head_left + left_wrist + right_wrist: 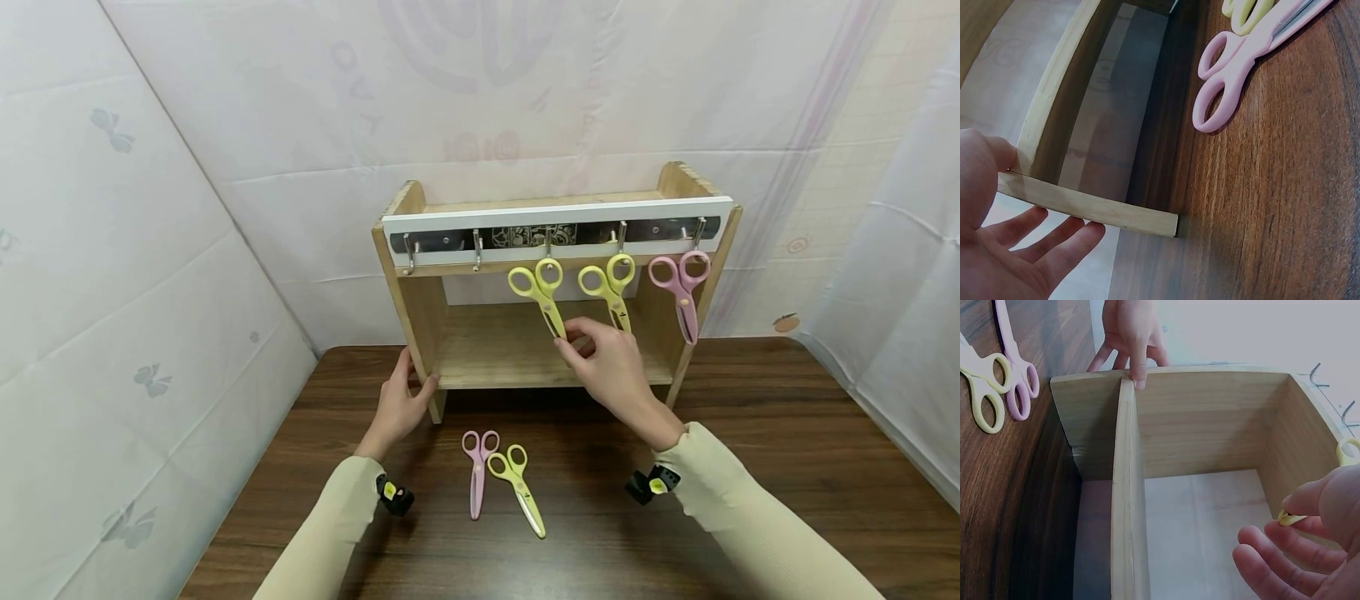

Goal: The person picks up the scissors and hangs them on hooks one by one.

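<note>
My right hand (pixel 611 367) pinches the blade end of yellow scissors (pixel 552 310) between thumb and fingers. Their finger loops are up at the middle hook (pixel 548 240) on the rack's white rail. To the right, a second yellow pair of scissors (pixel 611 290) and a pink pair of scissors (pixel 682 292) hang from hooks, loops up. With my left hand (pixel 397 404) I hold the left side panel of the wooden shelf (pixel 487 342). In the left wrist view the thumb (pixel 999 152) lies at the shelf board's corner and the fingers (pixel 1075 240) press the panel's outer face.
Pink scissors (pixel 477 475) and yellow scissors (pixel 527 500) lie side by side on the dark wooden table (pixel 592 550) before the shelf. Two left hooks (pixel 477 250) bear nothing. Behind stands a pale patterned cloth wall (pixel 300 150).
</note>
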Available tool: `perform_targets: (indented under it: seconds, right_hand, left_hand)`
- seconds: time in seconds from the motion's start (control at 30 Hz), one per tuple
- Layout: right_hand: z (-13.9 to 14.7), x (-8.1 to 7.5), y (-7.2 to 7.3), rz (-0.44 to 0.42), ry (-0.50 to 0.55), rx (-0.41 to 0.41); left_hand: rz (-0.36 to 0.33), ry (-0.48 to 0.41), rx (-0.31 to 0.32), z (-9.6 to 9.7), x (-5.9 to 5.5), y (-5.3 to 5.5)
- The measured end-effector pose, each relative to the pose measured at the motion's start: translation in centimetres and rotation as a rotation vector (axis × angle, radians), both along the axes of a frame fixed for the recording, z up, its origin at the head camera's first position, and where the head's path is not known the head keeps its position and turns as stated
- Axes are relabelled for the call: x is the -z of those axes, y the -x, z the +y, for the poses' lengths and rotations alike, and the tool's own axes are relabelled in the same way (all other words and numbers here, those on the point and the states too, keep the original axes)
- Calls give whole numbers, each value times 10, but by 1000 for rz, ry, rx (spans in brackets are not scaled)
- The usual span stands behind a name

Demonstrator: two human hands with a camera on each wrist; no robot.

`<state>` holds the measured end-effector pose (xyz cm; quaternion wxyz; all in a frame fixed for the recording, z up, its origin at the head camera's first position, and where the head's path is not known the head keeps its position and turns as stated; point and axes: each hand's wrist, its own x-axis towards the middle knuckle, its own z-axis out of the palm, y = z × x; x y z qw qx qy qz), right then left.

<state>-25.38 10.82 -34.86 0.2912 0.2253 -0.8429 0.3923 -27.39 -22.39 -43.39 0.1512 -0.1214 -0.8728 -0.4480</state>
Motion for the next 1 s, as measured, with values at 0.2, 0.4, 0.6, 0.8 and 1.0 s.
perform_targets:
  seconds: [0.2,0.4,0.6,0.8,1.0]
  right_hand:
    - [1,1,-4,-35,-32,2]
    - [5,17,-10,-95,-85,19]
    - [6,52,-28,-194,-172,55]
    - [-4,79,-47,-320,-280,19]
    - [-18,97,-64,-403,-369,-47]
  left_hand:
    - [5,1,-5,0,0,0]
    - [9,8,-4,-1,0,-1]
    - [5,15,6,0,0,-1]
    - [9,5,1,-1,-2,0]
    - [-9,12,1,-1,-2,0]
